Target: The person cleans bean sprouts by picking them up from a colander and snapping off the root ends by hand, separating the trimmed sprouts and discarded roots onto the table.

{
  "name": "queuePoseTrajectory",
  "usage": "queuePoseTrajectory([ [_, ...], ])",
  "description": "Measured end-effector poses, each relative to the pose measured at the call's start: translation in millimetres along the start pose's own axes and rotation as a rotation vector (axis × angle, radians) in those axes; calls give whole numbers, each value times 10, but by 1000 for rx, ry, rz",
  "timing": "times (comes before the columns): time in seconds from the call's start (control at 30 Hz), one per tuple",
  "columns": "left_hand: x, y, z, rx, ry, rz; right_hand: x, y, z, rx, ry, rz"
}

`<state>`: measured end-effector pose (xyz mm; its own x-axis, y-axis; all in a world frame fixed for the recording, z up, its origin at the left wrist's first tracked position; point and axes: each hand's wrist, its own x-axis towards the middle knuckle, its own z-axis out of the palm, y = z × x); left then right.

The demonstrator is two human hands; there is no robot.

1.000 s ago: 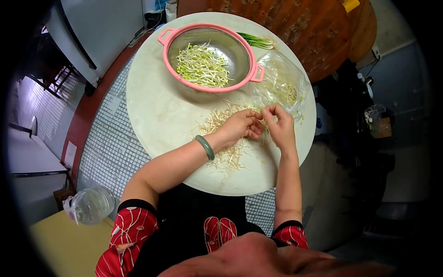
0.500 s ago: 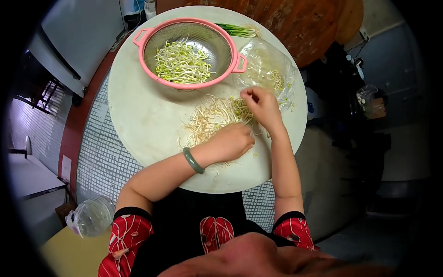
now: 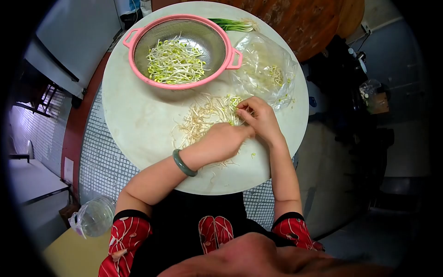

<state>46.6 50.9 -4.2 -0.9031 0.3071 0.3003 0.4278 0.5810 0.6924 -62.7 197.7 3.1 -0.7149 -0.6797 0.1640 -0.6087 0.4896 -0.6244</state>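
A loose pile of bean sprouts (image 3: 207, 115), with pale roots and some yellow-green heads, lies on the round white table (image 3: 134, 111). My left hand (image 3: 229, 140), a green bangle on its wrist, is closed over the pile's near right side; its fingertips point at my right hand and what they hold is hidden. My right hand (image 3: 260, 117) pinches at the pile's right edge, with a sprout at its fingertips. The hands almost touch. Behind the pile stands a pink-rimmed mesh colander (image 3: 214, 48) holding more bean sprouts (image 3: 175, 62).
A clear plastic bag (image 3: 258, 57) with some sprouts inside lies on the table's right side. Green onions (image 3: 230, 25) rest at the back edge, behind the colander. A large clear plastic bottle (image 3: 95, 216) is at lower left, off the table.
My right hand has come down and nearer to my left hand, its fingertips now at the sprouts. My left hand has turned slightly, its fingers pointing further right. The view has shifted a little.
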Motion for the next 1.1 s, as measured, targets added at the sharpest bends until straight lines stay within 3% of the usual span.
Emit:
queuePoseTrajectory([
  [0.07,49,-53,-51,-137,261,-80,-20,-48,-40,250,27,157],
  [0.17,154,-239,-122,-114,567,-16,-52,11,-70,667,88,270],
  [0.27,137,-274,-192,-495,241,-395,-35,9,-99,955,153,248],
  [0.37,176,-362,-68,-897,150,-481,-27,49,-38,956,164,234],
  [0.47,190,-378,-34,-944,173,-510,-21,163,21,1041,241,235],
  [0.77,199,-380,-63,-1011,64,-566,-34,223,92,1419,153,209],
  [0.87,217,-304,-9,-1077,166,-573,-39,197,98,1316,194,200],
  [1.1,201,-407,11,-1038,104,-563,-50,187,141,1202,198,156],
])
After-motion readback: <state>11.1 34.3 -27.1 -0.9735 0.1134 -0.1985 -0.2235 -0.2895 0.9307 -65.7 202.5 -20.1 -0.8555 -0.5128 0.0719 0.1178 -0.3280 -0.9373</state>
